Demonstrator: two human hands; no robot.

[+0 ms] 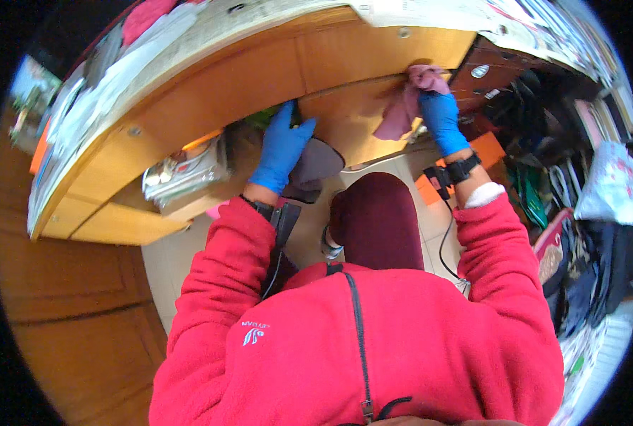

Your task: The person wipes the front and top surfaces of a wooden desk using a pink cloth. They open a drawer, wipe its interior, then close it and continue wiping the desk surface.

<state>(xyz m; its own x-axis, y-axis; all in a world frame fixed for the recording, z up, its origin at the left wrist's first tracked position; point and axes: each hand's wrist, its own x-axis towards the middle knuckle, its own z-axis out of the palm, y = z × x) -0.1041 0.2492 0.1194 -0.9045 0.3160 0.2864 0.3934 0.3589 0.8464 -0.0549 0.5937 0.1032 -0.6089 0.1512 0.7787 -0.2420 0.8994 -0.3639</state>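
My right hand [440,120], in a blue glove, grips a crumpled pink cloth [427,79]. The cloth lies against the front of the yellow-brown wooden cabinet [348,61], near its right end, and a loose part hangs down to the left. At the left edge of a lower wooden panel [351,120] is my left hand [284,144], also gloved in blue. Its thumb and a finger are spread apart; whether they pinch the panel edge cannot be made out. A green thing [260,117] shows behind that hand, inside the dark opening.
Left of my left hand, a box with plastic-wrapped items [186,175] sits in the opening. Papers [423,13] cover the cabinet top. To the right are orange sheets [487,152], a white printed bag [609,183] and dark clothes [588,271]. My knee [378,218] is below the panel.
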